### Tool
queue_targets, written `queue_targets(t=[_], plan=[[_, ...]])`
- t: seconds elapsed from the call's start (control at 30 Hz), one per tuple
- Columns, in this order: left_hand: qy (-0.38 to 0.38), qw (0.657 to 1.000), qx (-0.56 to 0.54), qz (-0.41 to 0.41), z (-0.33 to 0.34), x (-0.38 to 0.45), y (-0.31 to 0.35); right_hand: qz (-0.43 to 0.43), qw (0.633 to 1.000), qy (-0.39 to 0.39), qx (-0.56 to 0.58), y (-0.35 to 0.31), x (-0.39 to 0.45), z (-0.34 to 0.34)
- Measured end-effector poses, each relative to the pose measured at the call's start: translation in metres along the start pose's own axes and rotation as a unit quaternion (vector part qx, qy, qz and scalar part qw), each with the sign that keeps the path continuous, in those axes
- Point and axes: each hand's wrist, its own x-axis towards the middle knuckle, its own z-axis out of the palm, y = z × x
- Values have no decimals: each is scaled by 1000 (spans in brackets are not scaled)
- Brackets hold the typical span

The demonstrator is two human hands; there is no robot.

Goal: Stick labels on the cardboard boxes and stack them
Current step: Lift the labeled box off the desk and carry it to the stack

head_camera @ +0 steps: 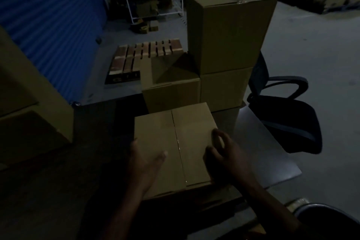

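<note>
Nearest to the person, at the front edge of the desk [272,161], a closed cardboard box [175,148] is lying with its top seam running away from the viewer. The left hand [144,163] is lying open and flat on the left part of the lid, with the fingers spread. The right hand [224,154] is resting at the right edge of the box with thumb and forefinger curled into a ring; whether it is pinching a label I cannot tell, because the light is very poor. No label is showing on the lid.

The box is looking stiff and matte, with sharp corners and a glossy tape strip [180,150] along the seam. I am judging it light enough for two hands, best taken by its opposite side walls, because the smooth tape will be slippery.

Farther back on the desk, a stack of boxes [228,45] is rising, with a lower box [171,84] just beside it on the left. At the right edge an office chair [282,115] is standing on the floor, and a blue shutter door [48,15] is closing the far left.
</note>
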Motion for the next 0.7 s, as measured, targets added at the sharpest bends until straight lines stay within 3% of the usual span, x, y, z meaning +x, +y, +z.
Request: queue_targets(t=[0.13, 0.33, 0.5, 0.7], plan=[[-1, 998, -56, 17, -29, 12, 5, -8, 999, 35, -1, -36, 3, -3], [16, 991, -85, 107, -123, 48, 46, -36, 987, 90, 129, -123, 5, -16], [43, 975, -122, 181, -204, 83, 77, -81, 962, 70, 251, -187, 10, -21], [25, 939, -276, 206, -255, 130, 130, -145, 929, 65, 333, -238, 37, -45]])
